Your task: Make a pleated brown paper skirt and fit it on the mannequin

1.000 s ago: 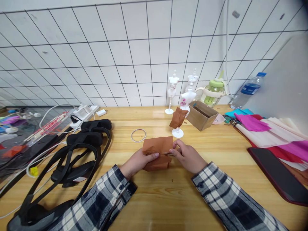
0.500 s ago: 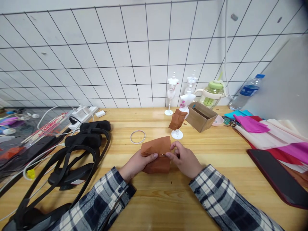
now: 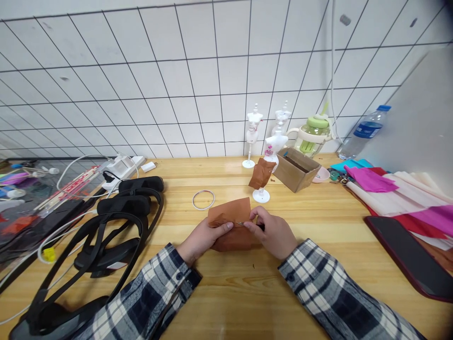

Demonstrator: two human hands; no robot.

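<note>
A piece of brown cloth [image 3: 231,211] is gripped in my left hand [image 3: 201,239], the thumb pressing on its front near the middle. My right hand [image 3: 274,232] is closed in a pinch at the cloth's right side. Between its thumb and finger is a thin, shiny needle-like piece [image 3: 240,224], its tip lying against the cloth beside my left thumb. Just behind the cloth stands a small white dress form [image 3: 275,144] with another brown cloth piece [image 3: 262,174] on it. To the left on the table lies a thin pale ring [image 3: 203,208].
Two more dress forms [image 3: 252,134] stand by the tiled wall, near a cardboard box [image 3: 297,174] and a green-lidded cup [image 3: 313,137]. Coloured fabrics [image 3: 399,193] and a dark phone [image 3: 406,255] lie right. Black headsets [image 3: 123,236] and a power strip [image 3: 123,172] occupy the left.
The needle-like piece shows slightly more between my thumbs now, and the cloth's lower part has folded up a little. Both hands stay almost in place; the view has shifted slightly.
</note>
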